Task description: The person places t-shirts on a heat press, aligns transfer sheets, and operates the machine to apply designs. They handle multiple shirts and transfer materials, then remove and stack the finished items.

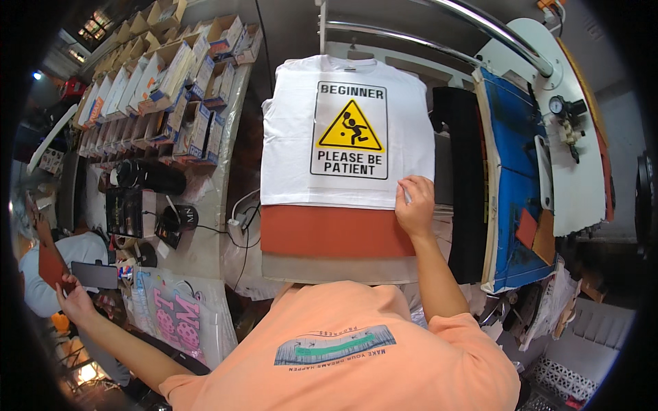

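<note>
A white T-shirt [288,164] with a yellow warning-triangle print lies flat in front of me on a rust-red pad [329,229]. My right hand [415,205] is closed in a pinch on the shirt's lower right hem. Out at the far left, my left hand [77,303] has its fingers closed at the lower end of a flat reddish-brown piece [51,266]; what kind of thing it is I cannot make out. Another person in a light grey-blue top [82,248] is beside it, partly hidden.
Opened cardboard boxes [164,75] crowd the left table, with a black cylinder [152,177], a dark mug [184,218] and printed film [181,312] nearer. Chrome bars [404,31] cross behind the shirt. A blue padded panel [510,178] and a pressure gauge [556,105] stand at right.
</note>
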Motion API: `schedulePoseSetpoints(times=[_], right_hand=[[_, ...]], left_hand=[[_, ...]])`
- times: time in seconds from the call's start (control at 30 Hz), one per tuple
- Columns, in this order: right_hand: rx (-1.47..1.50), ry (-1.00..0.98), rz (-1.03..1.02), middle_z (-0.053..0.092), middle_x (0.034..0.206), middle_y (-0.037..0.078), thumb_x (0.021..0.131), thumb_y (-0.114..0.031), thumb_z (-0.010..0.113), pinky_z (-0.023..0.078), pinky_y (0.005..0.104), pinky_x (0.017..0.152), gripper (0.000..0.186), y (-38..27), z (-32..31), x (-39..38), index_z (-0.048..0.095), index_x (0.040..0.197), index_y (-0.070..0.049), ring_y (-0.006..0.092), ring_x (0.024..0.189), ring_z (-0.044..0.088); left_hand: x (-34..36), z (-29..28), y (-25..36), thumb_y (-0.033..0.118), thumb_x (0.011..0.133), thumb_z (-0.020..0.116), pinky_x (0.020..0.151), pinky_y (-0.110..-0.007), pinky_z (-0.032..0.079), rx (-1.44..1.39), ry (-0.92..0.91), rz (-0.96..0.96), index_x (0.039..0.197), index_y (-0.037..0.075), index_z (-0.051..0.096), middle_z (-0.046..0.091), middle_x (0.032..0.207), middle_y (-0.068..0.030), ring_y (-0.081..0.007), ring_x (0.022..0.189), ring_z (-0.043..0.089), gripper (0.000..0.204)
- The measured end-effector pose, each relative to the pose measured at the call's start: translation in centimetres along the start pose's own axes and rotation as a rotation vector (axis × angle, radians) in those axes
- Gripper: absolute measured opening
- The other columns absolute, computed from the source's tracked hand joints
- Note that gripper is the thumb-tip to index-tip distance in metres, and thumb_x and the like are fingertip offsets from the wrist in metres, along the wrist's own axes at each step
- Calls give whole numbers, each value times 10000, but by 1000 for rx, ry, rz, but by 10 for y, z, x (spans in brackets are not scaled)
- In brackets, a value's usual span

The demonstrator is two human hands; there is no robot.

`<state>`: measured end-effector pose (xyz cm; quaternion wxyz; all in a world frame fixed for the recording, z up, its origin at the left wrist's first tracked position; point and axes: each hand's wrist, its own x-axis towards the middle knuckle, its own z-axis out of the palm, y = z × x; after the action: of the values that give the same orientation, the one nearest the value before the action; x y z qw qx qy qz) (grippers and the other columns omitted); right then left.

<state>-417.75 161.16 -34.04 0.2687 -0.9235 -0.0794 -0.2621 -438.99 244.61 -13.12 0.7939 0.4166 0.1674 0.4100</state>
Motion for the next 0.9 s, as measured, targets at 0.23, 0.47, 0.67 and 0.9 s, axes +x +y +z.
schedulePoseSetpoints(times=[0.23,0.47,0.67,0.9], right_hand=[[24,-19,32,629,1079,156,790,-63,689,445,436,975,167,11,6,20,679,953,-29,368,1097,563],[100,-144,22,595,1220,180,789,-220,736,326,520,1096,282,8,15,25,718,1038,-91,389,1234,495],[13,-192,-3,585,1247,182,785,-284,735,295,530,1113,314,10,19,24,723,1043,-106,389,1250,482],[-9,-184,-19,588,1244,173,776,-262,735,300,528,1112,303,7,19,26,726,1038,-110,382,1244,484]], left_hand=[[17,3,-2,55,931,570,935,-414,487,145,194,44,1189,-146,476,556,1121,-255,-342,1034,554,340],[32,-13,5,42,943,543,946,-425,478,111,196,16,1202,-145,440,526,1161,-262,-349,1041,535,336],[40,-10,1,41,943,544,937,-430,477,118,166,34,1196,-142,446,527,1129,-256,-354,1027,529,327],[36,-4,-8,50,942,552,920,-427,481,92,191,50,1180,-141,478,546,1139,-259,-346,1030,537,314]])
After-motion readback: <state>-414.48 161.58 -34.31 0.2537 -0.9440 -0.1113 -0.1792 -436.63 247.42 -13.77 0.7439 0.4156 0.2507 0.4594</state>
